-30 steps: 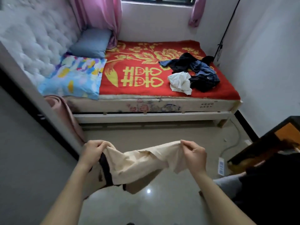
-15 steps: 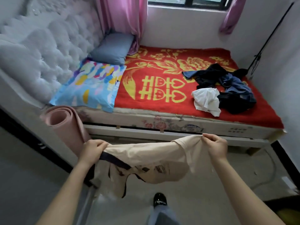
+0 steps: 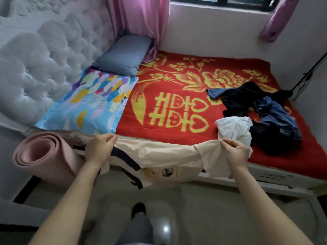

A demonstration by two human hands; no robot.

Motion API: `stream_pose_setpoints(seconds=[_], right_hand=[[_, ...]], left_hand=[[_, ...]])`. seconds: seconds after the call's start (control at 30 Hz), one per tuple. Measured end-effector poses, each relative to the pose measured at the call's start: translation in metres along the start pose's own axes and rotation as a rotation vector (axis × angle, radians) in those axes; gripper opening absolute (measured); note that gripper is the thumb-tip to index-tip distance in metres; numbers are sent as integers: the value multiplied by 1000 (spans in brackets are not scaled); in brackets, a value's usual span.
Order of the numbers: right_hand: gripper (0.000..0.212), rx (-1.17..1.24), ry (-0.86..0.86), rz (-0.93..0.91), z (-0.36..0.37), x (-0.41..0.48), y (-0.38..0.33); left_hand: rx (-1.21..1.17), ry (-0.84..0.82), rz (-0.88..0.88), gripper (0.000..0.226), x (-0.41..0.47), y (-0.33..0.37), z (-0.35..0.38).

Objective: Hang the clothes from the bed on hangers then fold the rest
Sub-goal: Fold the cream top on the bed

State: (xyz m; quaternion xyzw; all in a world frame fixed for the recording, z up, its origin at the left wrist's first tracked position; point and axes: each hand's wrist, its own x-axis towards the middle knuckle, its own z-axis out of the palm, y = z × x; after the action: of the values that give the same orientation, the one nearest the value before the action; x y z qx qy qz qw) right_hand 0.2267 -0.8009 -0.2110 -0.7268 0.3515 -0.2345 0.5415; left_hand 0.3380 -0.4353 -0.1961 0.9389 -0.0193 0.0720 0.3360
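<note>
A cream shirt (image 3: 159, 156) with black trim and a small printed patch is stretched between my hands just in front of the bed's near edge. My left hand (image 3: 99, 149) grips its left end and my right hand (image 3: 235, 152) pinches the right end by a sleeve. On the red and gold blanket (image 3: 177, 106) at the right lies a crumpled white garment (image 3: 233, 128) beside a heap of dark blue and black clothes (image 3: 265, 114).
A rolled pink mat (image 3: 46, 160) leans by the bed's left corner. A patterned pillow (image 3: 88, 103) and a grey pillow (image 3: 123, 55) lie by the tufted headboard (image 3: 35, 64). My shoe (image 3: 138, 209) stands on the floor. A black stand (image 3: 307, 76) leans at the right wall.
I have stepped closer to the bed. The shirt has been carried up and forward to the bed's edge and pulled wider between my hands.
</note>
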Motion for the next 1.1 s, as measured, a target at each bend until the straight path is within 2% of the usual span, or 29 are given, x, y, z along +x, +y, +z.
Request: stream_pose_setpoints(seconds=[0.23, 0.33, 0.4, 0.43, 0.47, 0.53, 0.57, 0.7, 0.87, 0.97, 1.1], right_hand=[[14, -93, 42, -60, 87, 131, -41], [17, -196, 98, -99, 133, 198, -69], [31, -364, 87, -83, 163, 242, -86], [39, -466, 55, -53, 177, 259, -91], [46, -553, 33, -13, 198, 282, -98], [50, -688, -7, 35, 228, 304, -101], [50, -732, -43, 31, 242, 308, -98], [46, -859, -305, 14, 289, 293, -60], [48, -990, -565, 168, 327, 277, -9], [47, -1036, -664, 197, 346, 279, 7], [37, -1092, -767, 144, 374, 290, 13]], left_hand=[[9, 47, 77, 20, 160, 17, 49], [-97, 3, 72, 24, 245, 33, 77], [-232, -66, 64, 32, 303, 51, 99], [-264, -137, 42, 31, 328, 58, 110], [-261, -228, -1, 41, 363, 61, 124], [-117, -397, -73, 68, 406, 59, 152], [-56, -421, -99, 73, 419, 52, 165], [28, -525, -249, 75, 414, 0, 205], [136, -680, -444, 77, 369, -64, 228], [148, -694, -502, 76, 348, -85, 229], [195, -649, -580, 73, 336, -103, 223]])
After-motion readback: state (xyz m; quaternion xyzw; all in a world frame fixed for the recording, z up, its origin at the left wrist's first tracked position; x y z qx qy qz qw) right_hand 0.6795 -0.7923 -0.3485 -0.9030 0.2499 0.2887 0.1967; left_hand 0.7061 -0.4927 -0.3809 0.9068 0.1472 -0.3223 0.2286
